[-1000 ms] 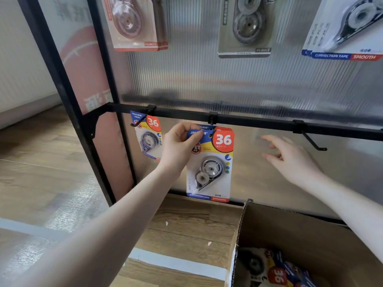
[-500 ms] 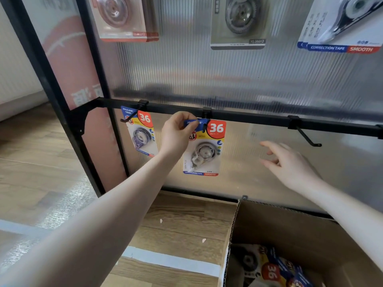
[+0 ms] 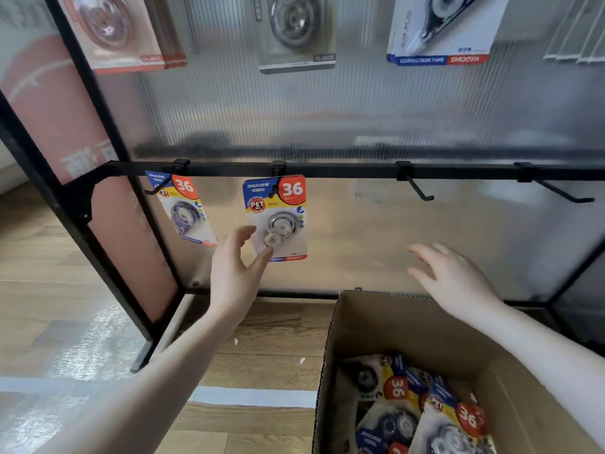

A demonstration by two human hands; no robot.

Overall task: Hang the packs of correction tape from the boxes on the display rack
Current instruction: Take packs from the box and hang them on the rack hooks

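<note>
While a correction tape pack point(image 3: 276, 217) hung from the second hook point(image 3: 274, 188) on the rack's black rail point(image 3: 343, 172), the left hand point(image 3: 234, 273) hovered just below it, fingers loosely apart, gripping nothing; whether its thumb touched the pack's lower edge could not be told; the right hand point(image 3: 453, 283) spread its fingers empty above the cardboard box point(image 3: 409, 326), where more packs point(image 3: 425, 407) lay; another pack point(image 3: 183, 208) hung on the leftmost hook.

Matt black metal rail point(image 3: 343, 171), ribbed translucent plastic back panel point(image 3: 360, 109), glossy card packs point(image 3: 276, 217), rough cardboard box point(image 3: 409, 326), wood-look floor point(image 3: 49, 273).
</note>
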